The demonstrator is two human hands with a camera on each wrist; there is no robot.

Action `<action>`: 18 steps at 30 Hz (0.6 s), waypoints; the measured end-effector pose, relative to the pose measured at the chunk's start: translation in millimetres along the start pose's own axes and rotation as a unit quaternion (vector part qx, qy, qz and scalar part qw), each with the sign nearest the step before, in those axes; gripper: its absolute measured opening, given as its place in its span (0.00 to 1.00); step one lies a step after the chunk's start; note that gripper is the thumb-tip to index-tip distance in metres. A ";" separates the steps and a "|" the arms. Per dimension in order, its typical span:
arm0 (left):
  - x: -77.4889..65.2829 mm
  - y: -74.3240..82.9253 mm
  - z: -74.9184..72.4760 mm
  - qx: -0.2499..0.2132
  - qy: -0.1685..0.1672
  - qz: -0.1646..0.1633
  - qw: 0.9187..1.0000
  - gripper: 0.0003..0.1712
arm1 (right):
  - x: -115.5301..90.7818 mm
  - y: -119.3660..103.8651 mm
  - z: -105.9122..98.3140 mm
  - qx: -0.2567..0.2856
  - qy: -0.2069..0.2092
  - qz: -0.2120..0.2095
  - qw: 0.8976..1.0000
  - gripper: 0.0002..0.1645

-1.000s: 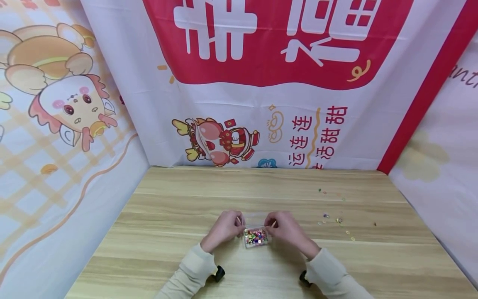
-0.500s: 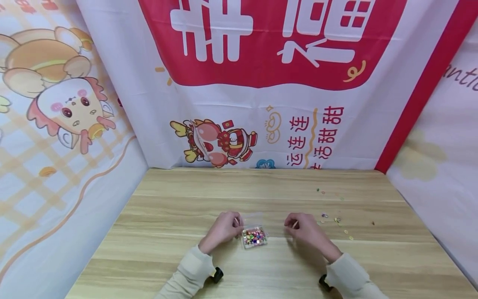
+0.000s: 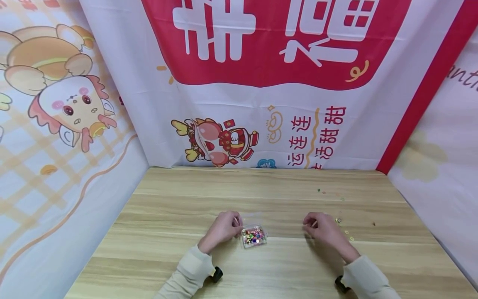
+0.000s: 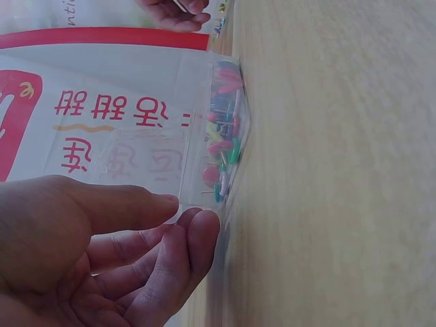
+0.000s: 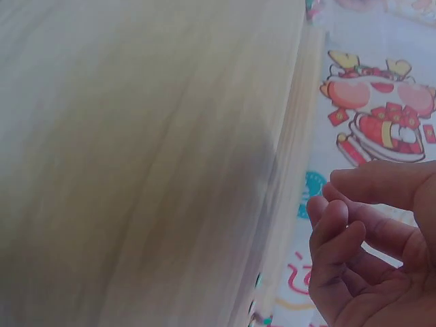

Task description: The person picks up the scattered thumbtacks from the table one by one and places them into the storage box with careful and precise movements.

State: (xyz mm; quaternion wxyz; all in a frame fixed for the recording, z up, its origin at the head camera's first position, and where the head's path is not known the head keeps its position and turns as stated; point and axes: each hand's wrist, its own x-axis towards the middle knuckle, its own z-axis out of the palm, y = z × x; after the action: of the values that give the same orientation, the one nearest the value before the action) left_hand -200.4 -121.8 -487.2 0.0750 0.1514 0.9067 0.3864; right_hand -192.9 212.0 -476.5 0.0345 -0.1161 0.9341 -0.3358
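Observation:
A small clear plastic box (image 3: 245,246) stands on the wooden table in front of the person, its clear lid (image 4: 139,163) raised on the far side. Coloured thumbtacks (image 4: 221,146) with short metal points fill it. My left hand (image 3: 221,229) pinches the box's left end near the hinge between thumb and forefinger. Well to the right of the box, my right hand (image 3: 324,229) hovers close over the table, fingers loosely curled. In the right wrist view nothing shows between the thumb and fingers of that hand (image 5: 375,238).
Several small coloured pieces (image 3: 346,232) lie scattered on the table (image 3: 179,199) to the right, beyond the right hand. A few more (image 3: 319,190) lie farther back. Printed cloth (image 3: 257,97) hangs along the table's back edge, with printed sheets on both sides.
My right hand has let go of the box's right end and moved to the right, up to the scattered pieces. My left hand and the box have stayed in place.

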 end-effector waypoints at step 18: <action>0.2 -1.5 -0.2 0.001 0.008 0.017 1.000 0.06 | 9.6 32.0 -20.4 -0.100 0.000 -0.003 0.995 0.10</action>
State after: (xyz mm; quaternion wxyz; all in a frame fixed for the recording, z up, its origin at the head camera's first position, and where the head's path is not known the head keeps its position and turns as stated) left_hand -200.9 -122.9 -488.2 0.0614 0.1638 0.9049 0.3880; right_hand -211.3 246.2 -480.9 0.0213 -0.1219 0.9627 -0.2405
